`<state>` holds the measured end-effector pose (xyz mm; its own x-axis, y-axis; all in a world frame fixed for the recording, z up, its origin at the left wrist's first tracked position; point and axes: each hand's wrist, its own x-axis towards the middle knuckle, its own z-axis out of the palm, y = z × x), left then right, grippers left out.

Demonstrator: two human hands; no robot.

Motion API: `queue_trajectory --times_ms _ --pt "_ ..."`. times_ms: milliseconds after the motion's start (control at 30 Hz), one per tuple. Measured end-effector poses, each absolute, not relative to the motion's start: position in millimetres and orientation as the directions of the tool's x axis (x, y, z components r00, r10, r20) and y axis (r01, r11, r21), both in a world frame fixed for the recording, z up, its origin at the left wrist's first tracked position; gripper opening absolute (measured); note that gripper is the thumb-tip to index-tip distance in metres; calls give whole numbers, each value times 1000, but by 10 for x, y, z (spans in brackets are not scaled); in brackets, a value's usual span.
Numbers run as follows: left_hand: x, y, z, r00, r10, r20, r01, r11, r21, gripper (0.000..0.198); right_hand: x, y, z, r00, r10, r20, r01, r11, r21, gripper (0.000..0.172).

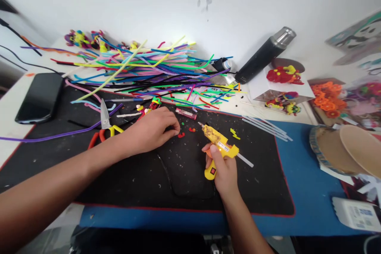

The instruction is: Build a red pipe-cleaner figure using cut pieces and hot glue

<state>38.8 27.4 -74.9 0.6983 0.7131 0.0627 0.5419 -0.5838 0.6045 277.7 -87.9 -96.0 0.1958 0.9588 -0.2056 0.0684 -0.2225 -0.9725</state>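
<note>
My right hand is wrapped round the handle of a yellow hot glue gun, one finger at its orange trigger. The gun's nozzle points up and left, and a clear glue stick juts from its back end. Above the black mat, my left hand has its fingers curled together; whatever they hold, if anything, is hidden. A small colourful pipe-cleaner figure shows just behind that hand. Small red pieces lie by its fingertips, and a small reddish labelled case lies farther back.
Scissors lie left of my left hand, near a phone. A heap of pipe cleaners spreads along the back. At the right are spare glue sticks, a black flask, a white box and a round container.
</note>
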Motion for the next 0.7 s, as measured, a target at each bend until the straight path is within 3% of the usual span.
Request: queue_trajectory --times_ms 700 --pt "404 248 -904 695 716 57 517 -553 653 16 2756 -938 -945 162 966 -202 116 -222 -968 41"
